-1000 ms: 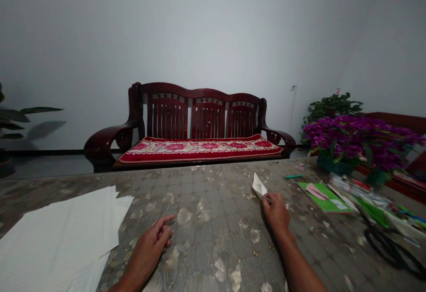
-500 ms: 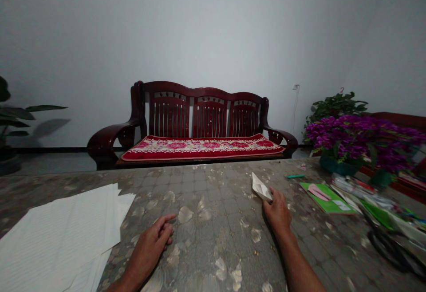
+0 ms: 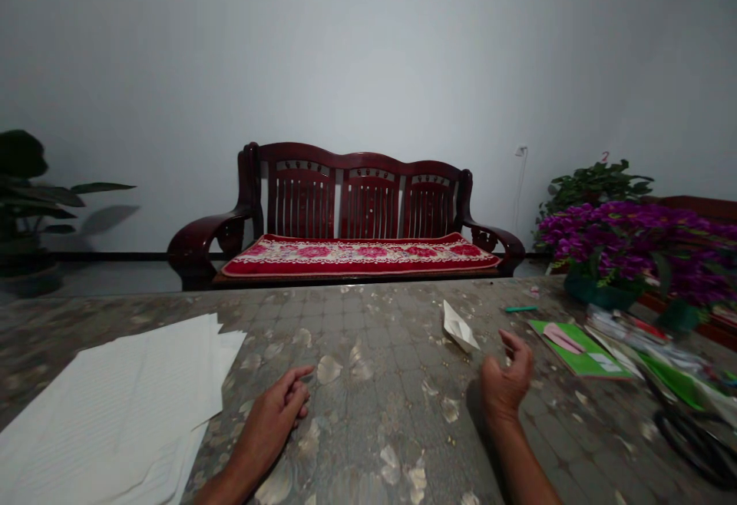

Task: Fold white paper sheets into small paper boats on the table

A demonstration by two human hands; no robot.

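A small white paper boat (image 3: 459, 328) stands on the patterned tabletop, apart from both hands. Just to its right and nearer to me, my right hand (image 3: 507, 378) is raised a little above the table, thumb and fingers apart, holding nothing. On the left, my left hand (image 3: 282, 405) rests on the tablecloth with its index finger stretched out and the other fingers loosely bent, also holding nothing. Beside it lies a stack of lined white paper sheets (image 3: 132, 405).
At the right lie a green booklet (image 3: 581, 359) with a pink piece (image 3: 563, 338) on it, a green pen (image 3: 520, 308) and black-handled scissors (image 3: 694, 443). Behind them stand purple flowers (image 3: 622, 244) in a green pot. A wooden bench (image 3: 368, 198) is beyond the table.
My right hand has let go of the paper boat and drawn back to the right. The boat stays on the table. My left hand has hardly moved; the view has shifted slightly.
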